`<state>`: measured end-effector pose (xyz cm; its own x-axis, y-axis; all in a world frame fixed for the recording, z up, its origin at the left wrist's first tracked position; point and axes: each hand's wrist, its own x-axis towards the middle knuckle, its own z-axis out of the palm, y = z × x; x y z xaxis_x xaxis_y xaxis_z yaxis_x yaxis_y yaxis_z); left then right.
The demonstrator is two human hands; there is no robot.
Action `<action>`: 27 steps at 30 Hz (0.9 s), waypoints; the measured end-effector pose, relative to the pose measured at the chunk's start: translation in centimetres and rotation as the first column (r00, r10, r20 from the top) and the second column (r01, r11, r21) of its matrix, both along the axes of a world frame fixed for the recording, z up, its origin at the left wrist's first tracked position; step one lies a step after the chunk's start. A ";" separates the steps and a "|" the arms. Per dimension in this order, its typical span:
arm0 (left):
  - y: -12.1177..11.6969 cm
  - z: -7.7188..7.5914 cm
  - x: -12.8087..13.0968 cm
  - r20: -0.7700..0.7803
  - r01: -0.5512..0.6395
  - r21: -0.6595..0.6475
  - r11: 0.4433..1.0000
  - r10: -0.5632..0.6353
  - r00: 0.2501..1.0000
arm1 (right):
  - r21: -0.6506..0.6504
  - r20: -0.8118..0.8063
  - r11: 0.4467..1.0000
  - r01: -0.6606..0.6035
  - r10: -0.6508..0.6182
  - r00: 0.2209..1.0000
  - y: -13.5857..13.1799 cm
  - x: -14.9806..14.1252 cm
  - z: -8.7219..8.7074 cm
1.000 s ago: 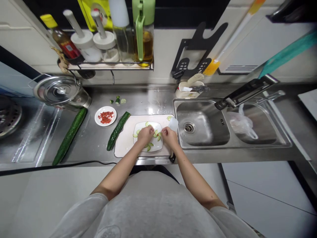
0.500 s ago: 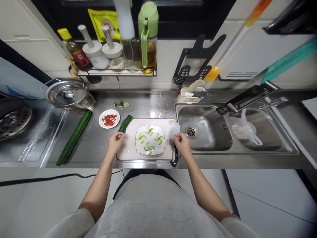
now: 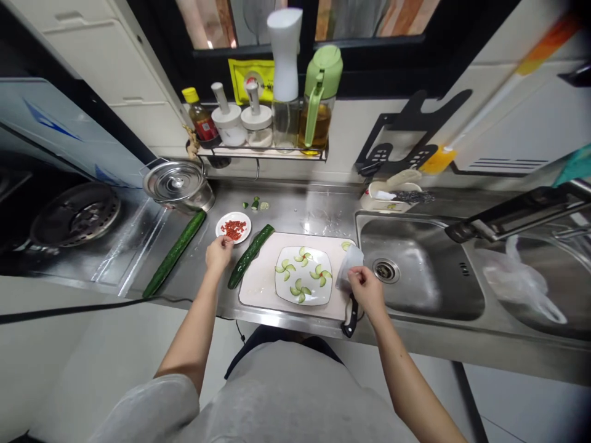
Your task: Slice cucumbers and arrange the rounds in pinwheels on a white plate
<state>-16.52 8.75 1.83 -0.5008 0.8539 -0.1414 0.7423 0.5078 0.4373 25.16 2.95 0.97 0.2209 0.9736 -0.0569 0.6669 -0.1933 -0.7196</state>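
Note:
My left hand is at the near edge of a small white plate holding chopped red bits. Its thumb and fingers are pinched together; whatever may be between them is hidden. Over the knife hovers my right hand, fingertips also pressed together, their contents too small to make out. The knife lies on the right side of the cutting board. A square white plate on the board carries several pinwheels of green cucumber slices, some with red centres.
A cut cucumber rests against the board's left edge, and a longer cucumber lies farther left. Cucumber scraps sit behind the small plate. A lidded steel pot stands back left. The sink is at right, a condiment rack above.
My left hand has moved left and away from the cut cucumber to the small plate of red bits. My right hand stays by the knife. The view has shifted left.

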 end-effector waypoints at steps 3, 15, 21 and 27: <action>2.0 -0.3 -0.5 -0.070 0.013 -0.081 0.997 -0.019 0.997 | -0.013 0.024 1.000 0.004 -0.004 1.000 0.0 0.1 0.0; 6.6 -1.2 -1.1 -0.202 0.111 -0.195 0.975 -0.150 0.968 | -0.031 0.029 0.999 0.008 -0.007 1.000 -0.1 0.3 0.2; 7.8 -1.8 -1.0 -0.194 0.121 -0.234 0.965 -0.168 0.966 | -0.048 0.038 0.999 0.005 -0.004 0.999 -0.2 0.0 0.2; 8.6 -2.4 -0.8 -0.113 0.106 -0.183 0.977 -0.128 0.985 | -0.044 0.038 0.999 -0.030 0.032 0.999 -0.2 -0.2 0.1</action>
